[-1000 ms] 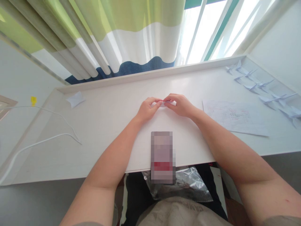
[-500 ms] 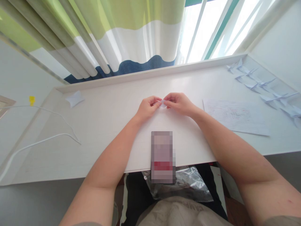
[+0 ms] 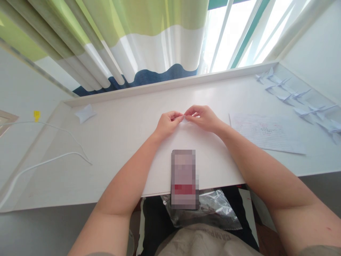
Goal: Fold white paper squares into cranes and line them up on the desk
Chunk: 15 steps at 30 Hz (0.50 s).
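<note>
Near the middle of the white desk, my left hand [image 3: 169,123] and my right hand [image 3: 203,116] meet fingertip to fingertip. Between them they pinch a small piece of folded white paper [image 3: 184,121]. Most of the paper is covered by my fingers, so its folded shape cannot be made out. Both thumbs press on its near side, with the index fingers behind. Several folded paper cranes [image 3: 301,94] stand at the far right of the desk. At the far left lies a white paper piece [image 3: 85,113] with pointed corners.
A phone [image 3: 183,174], its screen blurred out, juts over the desk's front edge. Right of my hands lie lined sheets with writing [image 3: 266,131]. A white cable [image 3: 53,160] crosses the left side. Clear plastic [image 3: 221,209] rests on my lap. A raised rim [image 3: 170,84] runs along the back.
My fingertips have drawn slightly closer together over the paper, and less of it shows. My right fingers are a little more arched. Nothing else on the desk has moved.
</note>
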Each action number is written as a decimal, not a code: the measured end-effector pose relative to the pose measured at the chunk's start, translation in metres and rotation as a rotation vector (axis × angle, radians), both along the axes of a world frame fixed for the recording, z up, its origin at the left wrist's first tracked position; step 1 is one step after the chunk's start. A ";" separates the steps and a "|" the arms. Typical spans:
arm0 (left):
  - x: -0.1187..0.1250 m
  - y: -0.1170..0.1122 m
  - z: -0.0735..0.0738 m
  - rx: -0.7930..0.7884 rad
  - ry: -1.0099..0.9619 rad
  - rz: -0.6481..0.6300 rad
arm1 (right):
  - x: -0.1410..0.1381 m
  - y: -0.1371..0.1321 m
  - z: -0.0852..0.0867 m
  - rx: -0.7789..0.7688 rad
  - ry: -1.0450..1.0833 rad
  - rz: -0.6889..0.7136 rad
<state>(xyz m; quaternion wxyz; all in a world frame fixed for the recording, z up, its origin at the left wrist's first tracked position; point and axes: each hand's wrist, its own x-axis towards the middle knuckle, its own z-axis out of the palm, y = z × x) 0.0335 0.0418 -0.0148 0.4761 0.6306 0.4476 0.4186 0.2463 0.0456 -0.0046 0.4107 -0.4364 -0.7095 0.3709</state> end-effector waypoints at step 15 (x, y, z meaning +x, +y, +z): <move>-0.004 -0.002 0.007 -0.092 -0.124 -0.052 | -0.002 -0.005 0.004 -0.082 0.073 -0.004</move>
